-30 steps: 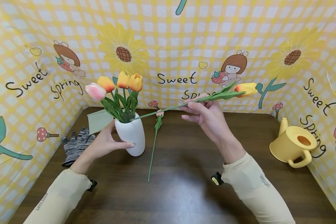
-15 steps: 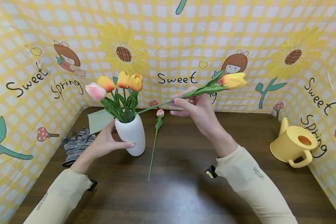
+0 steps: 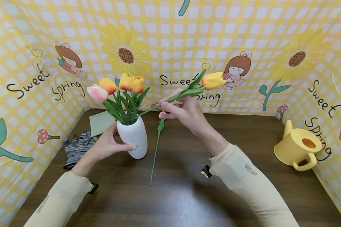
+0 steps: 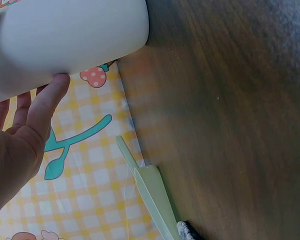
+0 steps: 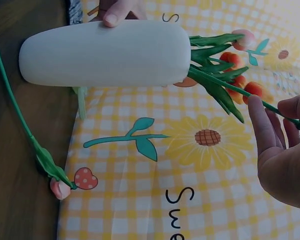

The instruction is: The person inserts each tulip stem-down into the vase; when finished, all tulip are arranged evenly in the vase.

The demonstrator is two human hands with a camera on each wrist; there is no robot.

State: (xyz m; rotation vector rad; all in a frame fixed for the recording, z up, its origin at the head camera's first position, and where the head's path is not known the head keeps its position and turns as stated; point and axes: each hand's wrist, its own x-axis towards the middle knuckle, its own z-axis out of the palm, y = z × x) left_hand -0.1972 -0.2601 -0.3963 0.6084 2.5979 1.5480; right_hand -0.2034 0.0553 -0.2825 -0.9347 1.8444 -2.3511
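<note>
My left hand [image 3: 109, 144] grips the white vase [image 3: 133, 138] around its side, thumb across the front. Several tulips stand in the vase: one pink tulip [image 3: 98, 93] at the left and orange-yellow tulips [image 3: 125, 82] beside it. In my right hand [image 3: 188, 113] a yellow tulip [image 3: 213, 81] is pinched by its stem, the bloom pointing up and to the right. Its green stem [image 5: 222, 81] slants down into the mouth of the vase in the right wrist view. A second pink tulip [image 3: 158, 138] lies on the table right of the vase.
A yellow watering can [image 3: 297, 146] stands at the right of the brown table [image 3: 182, 195]. At the left lie a grey striped glove [image 3: 78, 147] and a pale green dustpan-like piece [image 4: 155, 197]. Yellow checked cloth [image 3: 170, 41] walls off the back and sides.
My right hand has moved left toward the vase with the yellow tulip, its stem end going from the rim into the vase mouth. My left hand and the vase stay put.
</note>
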